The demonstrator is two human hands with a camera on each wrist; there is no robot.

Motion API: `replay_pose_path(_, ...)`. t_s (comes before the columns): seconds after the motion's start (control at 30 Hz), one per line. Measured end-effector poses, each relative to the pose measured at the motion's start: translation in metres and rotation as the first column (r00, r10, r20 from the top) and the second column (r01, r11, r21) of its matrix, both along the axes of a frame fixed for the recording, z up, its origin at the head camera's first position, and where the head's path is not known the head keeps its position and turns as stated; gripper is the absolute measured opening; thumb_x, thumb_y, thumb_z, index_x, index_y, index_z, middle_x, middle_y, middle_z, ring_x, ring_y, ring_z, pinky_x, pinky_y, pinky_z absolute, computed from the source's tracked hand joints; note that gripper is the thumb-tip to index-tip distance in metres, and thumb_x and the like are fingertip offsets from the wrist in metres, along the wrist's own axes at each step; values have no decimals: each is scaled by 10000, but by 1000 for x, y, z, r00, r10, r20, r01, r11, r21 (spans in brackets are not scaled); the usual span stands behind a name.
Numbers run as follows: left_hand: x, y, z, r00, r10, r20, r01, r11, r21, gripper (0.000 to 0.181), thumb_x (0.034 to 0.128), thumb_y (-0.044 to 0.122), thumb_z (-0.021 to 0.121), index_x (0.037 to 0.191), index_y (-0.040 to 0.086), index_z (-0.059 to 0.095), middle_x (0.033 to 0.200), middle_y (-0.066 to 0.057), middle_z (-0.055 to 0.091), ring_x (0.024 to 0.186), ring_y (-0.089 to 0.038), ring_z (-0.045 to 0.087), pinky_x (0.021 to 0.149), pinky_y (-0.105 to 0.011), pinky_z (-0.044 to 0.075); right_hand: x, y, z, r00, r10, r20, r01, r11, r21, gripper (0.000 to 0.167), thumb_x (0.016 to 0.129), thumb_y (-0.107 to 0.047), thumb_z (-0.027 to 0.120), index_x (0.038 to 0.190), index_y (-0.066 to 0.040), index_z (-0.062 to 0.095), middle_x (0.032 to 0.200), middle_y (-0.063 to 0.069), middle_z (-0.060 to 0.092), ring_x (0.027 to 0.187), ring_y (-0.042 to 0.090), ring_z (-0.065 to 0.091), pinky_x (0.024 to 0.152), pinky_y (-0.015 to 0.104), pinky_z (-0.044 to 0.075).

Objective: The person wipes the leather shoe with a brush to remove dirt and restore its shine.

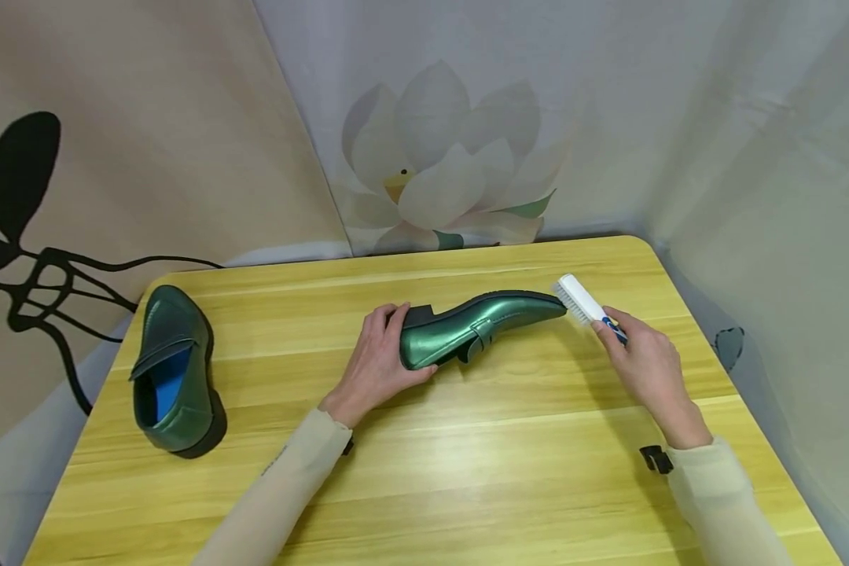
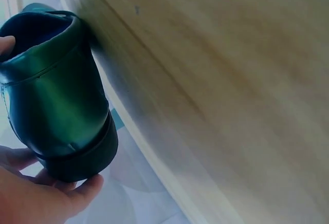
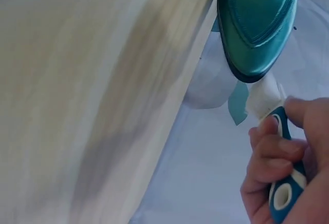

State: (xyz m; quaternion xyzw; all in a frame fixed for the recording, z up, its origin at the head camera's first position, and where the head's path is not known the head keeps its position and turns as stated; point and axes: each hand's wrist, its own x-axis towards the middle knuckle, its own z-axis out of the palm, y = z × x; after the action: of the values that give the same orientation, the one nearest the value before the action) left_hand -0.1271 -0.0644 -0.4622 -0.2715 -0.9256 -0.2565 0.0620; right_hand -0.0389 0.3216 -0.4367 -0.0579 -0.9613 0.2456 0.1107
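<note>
We are gripping a green penny loafer point(image 1: 435, 338) and a brush point(image 1: 582, 300)

Over the wooden table point(image 1: 453, 479), our left hand point(image 1: 375, 362) is clasping the loafer's heel, thumb and fingers curling round it, toe pointing to three o'clock. Our right hand point(image 1: 647, 362) is wrapping its fingers round the brush's handle, bristles just beside the toe. A second green loafer point(image 1: 196, 381) is standing toward nine o'clock.
</note>
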Motion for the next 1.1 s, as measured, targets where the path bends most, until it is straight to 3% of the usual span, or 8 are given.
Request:
replay_pose_path(0.2,1,2,0,1000,1,-12,-1,1000,7,1071,724,497,908,1526,-18,420,1419,-243,449,1260,-393,460,1031,-505,463,-6,-13,2,998,1,-66,3,999,50,456,1073,-330,587,1353,25,646,996,244,709,550,236,483,466,360,343)
replay_pose_path(0.47,3,2,2,1000,10,11,-9,1000,-9,1103,729,533,901,1544,-20,405,1440,-236,442,1286,-388,453,1076,-498,435,-18,-46,8,986,82,-142,-71,994,83,431,1037,-291,659,1355,0,656,1045,234,725,703,309,648,528,468,478)
replay_pose_path(0.83,3,-8,0,999,19,36,-19,1000,-12,1092,744,523,896,1551,-13,393,1447,-244,433,1270,-399,461,1058,-510,448,-5,-19,-4,988,8,-156,4,997,79,385,1044,-256,648,1301,29,680,1029,266,719,575,264,552,434,339,338)
replay_pose_path(0.97,2,-10,2,993,25,114,-21,999,-34,1128,751,519,896,1583,0,340,1488,-248,399,1314,-401,444,1085,-507,438,-5,-17,-6,981,26,-190,-8,996,91,391,1043,-246,649,1303,45,671,1049,288,715,599,303,606,425,362,374)
replay_pose_path(1.1,1,-13,6,970,25,241,-9,998,-67,1214,753,501,907,1643,54,212,1566,-234,319,1391,-392,387,1117,-511,419,-5,-17,-4,977,30,-213,-6,994,113,393,1032,-222,667,1305,60,664,1058,304,711,635,351,647,427,400,408)
